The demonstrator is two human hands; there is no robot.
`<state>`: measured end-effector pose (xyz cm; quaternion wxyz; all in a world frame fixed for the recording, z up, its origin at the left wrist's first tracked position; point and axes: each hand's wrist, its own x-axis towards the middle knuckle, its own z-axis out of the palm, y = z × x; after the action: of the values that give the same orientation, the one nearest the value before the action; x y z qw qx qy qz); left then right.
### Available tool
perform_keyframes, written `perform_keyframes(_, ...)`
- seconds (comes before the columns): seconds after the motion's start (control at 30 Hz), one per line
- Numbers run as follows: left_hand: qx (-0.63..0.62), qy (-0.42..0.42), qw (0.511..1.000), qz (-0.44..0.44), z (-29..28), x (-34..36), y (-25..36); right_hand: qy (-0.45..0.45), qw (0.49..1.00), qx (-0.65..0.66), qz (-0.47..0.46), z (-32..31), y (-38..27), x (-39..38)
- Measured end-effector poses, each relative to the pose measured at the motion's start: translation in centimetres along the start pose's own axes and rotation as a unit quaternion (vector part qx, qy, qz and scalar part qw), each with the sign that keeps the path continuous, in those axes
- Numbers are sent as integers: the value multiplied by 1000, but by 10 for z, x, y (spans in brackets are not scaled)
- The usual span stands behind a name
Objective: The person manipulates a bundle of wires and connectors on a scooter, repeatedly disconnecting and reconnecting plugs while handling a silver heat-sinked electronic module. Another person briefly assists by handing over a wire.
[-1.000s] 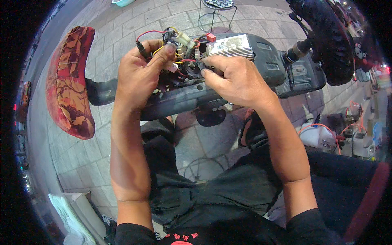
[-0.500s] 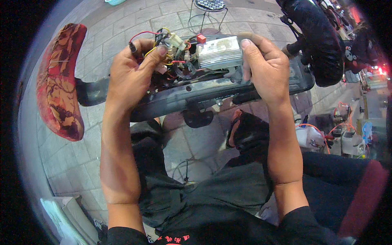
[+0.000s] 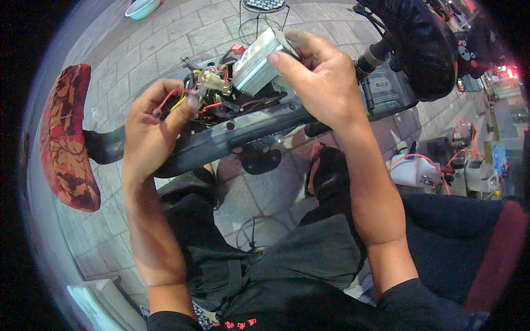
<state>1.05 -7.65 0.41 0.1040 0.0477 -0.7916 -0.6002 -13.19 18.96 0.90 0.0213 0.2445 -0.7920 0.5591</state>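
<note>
My right hand (image 3: 326, 83) grips a silver finned metal box (image 3: 256, 62), likely a motor controller, thumb on its near face and fingers behind. The box is tilted above an open black frame, with a small red part (image 3: 237, 49) beside its left edge. My left hand (image 3: 152, 124) is closed in a pinch on a bundle of wires (image 3: 178, 102), red and yellow ones among them. White plastic connectors (image 3: 215, 83) hang between the two hands. Below them runs the long black body (image 3: 237, 132) of a vehicle, its inside partly hidden by wires.
A seat (image 3: 72, 138) with a red-brown patterned cover stands at the left, a bulky black padded cover (image 3: 425, 49) at the upper right. Beyond are a round stool (image 3: 264, 5) and a light-blue basin (image 3: 142, 8). A white container (image 3: 407, 170) and orange cable lie at the right.
My right hand has shifted left and tipped the metal box up at an angle. My left hand has moved left and down, still pinching wires. The whole view has shifted a little.
</note>
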Motion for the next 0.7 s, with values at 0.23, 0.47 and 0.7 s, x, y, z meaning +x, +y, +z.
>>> perform_keyframes(0.23, 112, -142, 973, 146, -6, -17, 17, -13, 987, 122, 101, 6, 8, 28)
perform_keyframes(0.47, 113, 55, 984, 125, 6, -24, 8, -14, 965, 195, 175, 10, 2, 46)
perform_keyframes(0.7, 120, 15, 988, 96, 8, -20, 17, -23, 954, 203, 220, 4, 1, 56)
